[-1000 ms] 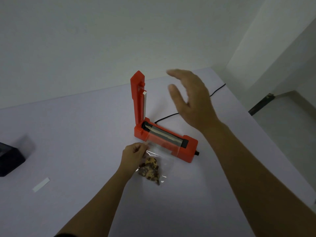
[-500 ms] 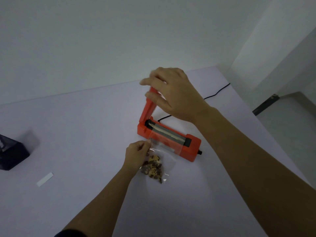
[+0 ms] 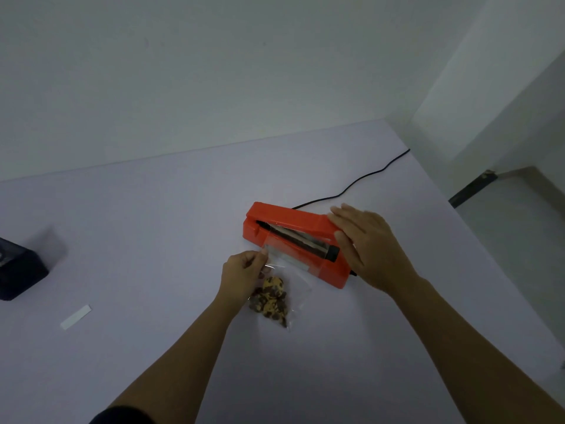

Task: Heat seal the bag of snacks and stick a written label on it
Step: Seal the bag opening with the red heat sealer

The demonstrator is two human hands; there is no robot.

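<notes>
An orange heat sealer (image 3: pixel 287 220) lies across the middle of the white table, its lid nearly down. The mouth of a clear bag of snacks (image 3: pixel 275 296) lies across the sealing bar, under the lid. My left hand (image 3: pixel 244 272) pinches the bag's left edge near its top. My right hand (image 3: pixel 370 249) rests flat on the right end of the sealer's lid, fingers together. A white blank label strip (image 3: pixel 75 317) lies on the table at the left, far from both hands.
A dark box (image 3: pixel 18 270) stands at the table's left edge. The sealer's black cable (image 3: pixel 360 179) runs to the back right corner. The table's right edge (image 3: pixel 477 249) drops to the floor just past my right hand.
My right hand took hold of the upright lid and swung it down onto the bag's mouth. My left hand has kept its pinch on the bag.
</notes>
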